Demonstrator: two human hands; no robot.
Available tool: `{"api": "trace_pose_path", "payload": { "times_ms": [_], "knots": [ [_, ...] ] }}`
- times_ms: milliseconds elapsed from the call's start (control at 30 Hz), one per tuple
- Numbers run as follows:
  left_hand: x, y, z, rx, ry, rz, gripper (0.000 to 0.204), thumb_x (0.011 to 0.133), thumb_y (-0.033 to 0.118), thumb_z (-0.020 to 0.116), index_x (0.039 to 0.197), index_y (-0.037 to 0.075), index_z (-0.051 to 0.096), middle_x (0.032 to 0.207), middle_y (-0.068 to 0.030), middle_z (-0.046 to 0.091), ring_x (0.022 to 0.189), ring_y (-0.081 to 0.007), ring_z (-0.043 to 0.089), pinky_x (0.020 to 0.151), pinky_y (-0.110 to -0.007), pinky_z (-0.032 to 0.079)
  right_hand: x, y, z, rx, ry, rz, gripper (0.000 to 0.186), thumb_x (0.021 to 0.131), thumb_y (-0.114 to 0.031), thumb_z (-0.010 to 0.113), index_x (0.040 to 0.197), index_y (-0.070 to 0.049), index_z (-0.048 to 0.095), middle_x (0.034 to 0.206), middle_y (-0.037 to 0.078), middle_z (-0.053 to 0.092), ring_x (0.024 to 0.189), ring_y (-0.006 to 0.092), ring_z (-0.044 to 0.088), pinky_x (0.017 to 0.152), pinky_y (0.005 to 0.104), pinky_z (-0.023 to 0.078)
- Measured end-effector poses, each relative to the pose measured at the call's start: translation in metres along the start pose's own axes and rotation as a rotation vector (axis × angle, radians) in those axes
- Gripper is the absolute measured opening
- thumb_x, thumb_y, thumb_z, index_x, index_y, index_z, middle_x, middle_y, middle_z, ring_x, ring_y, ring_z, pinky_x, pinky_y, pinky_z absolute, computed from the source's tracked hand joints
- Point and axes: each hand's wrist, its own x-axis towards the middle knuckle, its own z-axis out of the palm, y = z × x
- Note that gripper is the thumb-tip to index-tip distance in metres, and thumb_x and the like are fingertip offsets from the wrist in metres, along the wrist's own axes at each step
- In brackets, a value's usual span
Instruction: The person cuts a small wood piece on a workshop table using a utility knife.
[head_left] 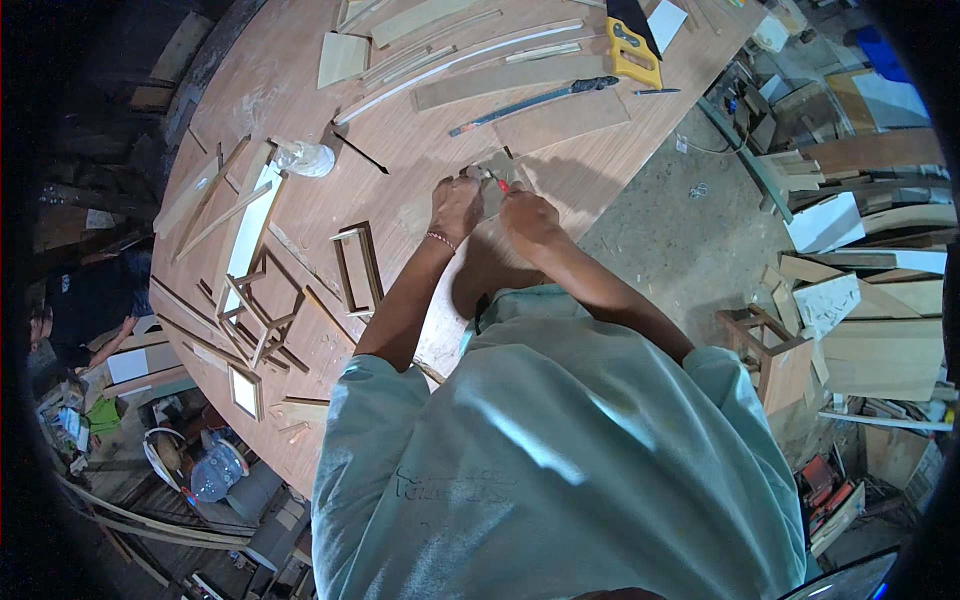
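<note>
My right hand point(528, 215) is closed around a slim tool with a red handle point(502, 185); its kind is too small to make out. The tool's tip points left, toward the fingers of my left hand point(457, 206). Those fingers are curled together at the left side of a thin, pale flat piece point(491, 200), and what they grip is hidden. Both hands rest close together over the wooden tabletop point(420, 175). Just beyond them stands a short dark mark or peg point(508, 152).
Farther back lie wood strips point(520, 80), a long blue bar point(530, 105) and a yellow-handled saw point(634, 52). On the left are a clear plastic container point(304, 158) and several small wooden frames point(358, 270). Another person point(95, 310) is at the far left. Boards point(880, 340) are stacked at right.
</note>
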Motion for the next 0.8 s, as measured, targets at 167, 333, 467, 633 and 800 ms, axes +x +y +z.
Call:
{"api": "trace_pose_path", "payload": {
  "times_ms": [167,333,467,633,800],
  "knots": [
    [0.004,-0.002,0.0,0.014,0.008,-0.038,0.024,0.07,0.018,0.053,0.083,-0.001,0.047,0.066,-0.0188,0.056,0.067,-0.0321,0.057,0.06,-0.04,0.044,0.003,-0.004,0.003,0.052,0.092,0.005,0.019,0.078,-0.012,0.041,0.09,0.002,0.045,0.079,0.019,0.058,0.077,0.0261,0.059,0.06,0.0328,0.049],
    [0.004,0.004,-0.004,0.037,0.096,-0.112,0.019,0.062,0.011,0.055,0.077,0.0,0.052,0.063,-0.0158,0.057,0.064,-0.0286,0.058,0.061,-0.037,0.045,0.003,-0.001,0.022,0.109,0.301,0.013,0.021,0.08,-0.017,0.04,0.088,0.002,0.047,0.073,0.016,0.059,0.066,0.0261,0.06,0.054,0.0352,0.049],
    [0.004,0.005,-0.008,0.024,0.005,-0.115,0.022,0.067,0.009,0.051,0.084,-0.003,0.046,0.07,-0.021,0.057,0.07,-0.0323,0.057,0.061,-0.04,0.045,0.01,0.015,0.026,0.618,0.135,0.167,0.028,0.081,-0.023,0.042,0.083,0.005,0.047,0.068,0.018,0.058,0.061,0.0255,0.06,0.051,0.0349,0.047],
    [0.006,0.005,-0.011,0.01,-0.018,-0.126,0.021,0.065,0.004,0.049,0.085,-0.002,0.047,0.071,-0.0218,0.057,0.07,-0.0326,0.057,0.062,-0.04,0.045,0.004,0.024,0.036,0.7,0.357,0.089,0.032,0.08,-0.026,0.044,0.083,0.005,0.045,0.061,0.021,0.054,0.055,0.0344,0.056,0.048,0.042,0.045],
    [0.009,0.007,-0.013,-0.013,-0.044,-0.183,0.026,0.061,0.003,0.048,0.087,-0.001,0.047,0.072,-0.0217,0.057,0.074,-0.0311,0.057,0.067,-0.039,0.044,-0.006,0.014,0.037,0.543,0.365,0.103,0.032,0.081,-0.027,0.043,0.086,0.005,0.044,0.062,0.022,0.055,0.058,0.035,0.056,0.05,0.0425,0.045]
  ]
}}
